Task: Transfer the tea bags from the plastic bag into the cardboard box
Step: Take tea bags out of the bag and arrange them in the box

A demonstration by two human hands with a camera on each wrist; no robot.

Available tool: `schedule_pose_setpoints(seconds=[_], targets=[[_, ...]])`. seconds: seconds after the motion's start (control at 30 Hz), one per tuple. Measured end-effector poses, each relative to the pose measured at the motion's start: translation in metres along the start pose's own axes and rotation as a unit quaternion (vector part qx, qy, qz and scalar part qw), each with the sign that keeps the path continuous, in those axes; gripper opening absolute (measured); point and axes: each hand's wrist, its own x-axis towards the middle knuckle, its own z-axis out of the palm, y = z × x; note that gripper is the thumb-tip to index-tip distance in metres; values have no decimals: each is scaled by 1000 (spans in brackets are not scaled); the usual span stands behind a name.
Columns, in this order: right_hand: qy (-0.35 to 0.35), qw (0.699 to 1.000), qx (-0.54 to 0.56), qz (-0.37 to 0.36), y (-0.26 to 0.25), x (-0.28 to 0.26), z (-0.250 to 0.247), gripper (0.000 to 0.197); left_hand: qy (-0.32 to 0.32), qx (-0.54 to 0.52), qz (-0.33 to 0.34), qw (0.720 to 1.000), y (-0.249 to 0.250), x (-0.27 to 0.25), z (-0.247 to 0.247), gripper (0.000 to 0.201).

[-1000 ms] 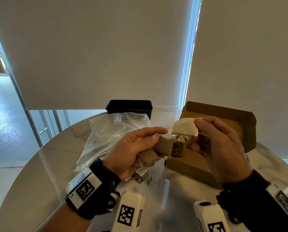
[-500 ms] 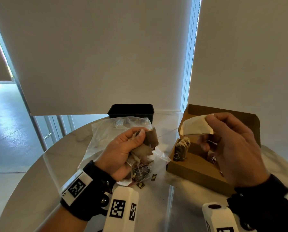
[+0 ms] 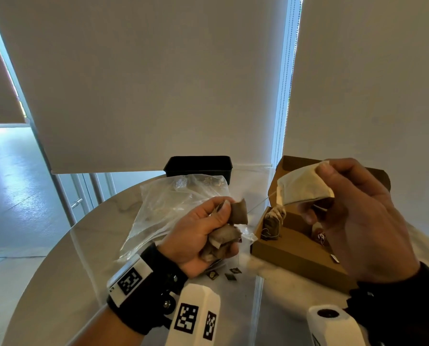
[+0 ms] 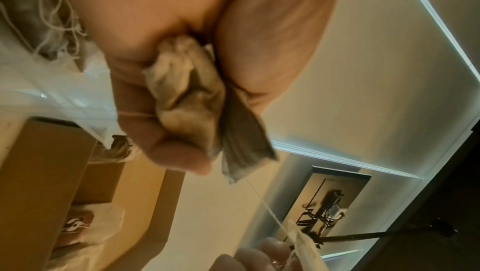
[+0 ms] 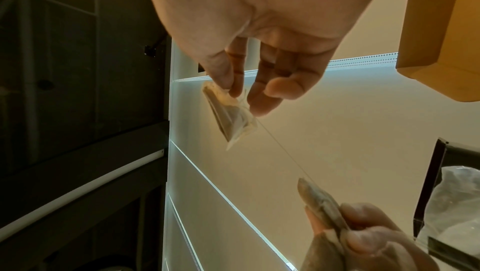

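Note:
My left hand [image 3: 203,233] grips a crumpled bunch of brown tea bags [image 3: 229,231] [image 4: 187,94] above the clear plastic bag [image 3: 168,211]. My right hand [image 3: 338,203] pinches a single pale tea bag [image 3: 304,187] [image 5: 228,111] over the open cardboard box [image 3: 293,255]. A thin taut string [image 3: 258,203] [image 5: 280,148] runs from that tea bag to the bunch in the left hand. Inside the box a few tea bags [image 3: 273,223] stand at its near left corner, and a red tag [image 3: 319,237] lies further right.
A black rectangular tub [image 3: 198,166] stands behind the plastic bag at the round white table's [image 3: 58,283] far edge. Small dark paper tags [image 3: 223,273] lie on the table under the left hand. White roller blinds hang behind the table.
The hands have drawn apart: the right hand has carried the pale tea bag right and up over the box, and its string now stretches taut to the left hand's bunch.

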Motion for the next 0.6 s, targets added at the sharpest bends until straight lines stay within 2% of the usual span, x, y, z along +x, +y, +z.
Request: schedule_pose_setpoints(seconds=[0.17,0.37,0.47,0.6], targets=[[11,1000,13,-6,-3,0,-4,22,18,4,1,1000,-4,0,1,17],[18,999,34,-13,-5,1,-12,22,-17,5,-2,1000,-3,-2,-6,11],[23,998,53,-29,-8,4,-15,20,-34,6,-10,999,-5,1,-11,26],[32,997,60,-44,-12,7,-20,25,-22,33,-1,999,-3,2,-11,18]])
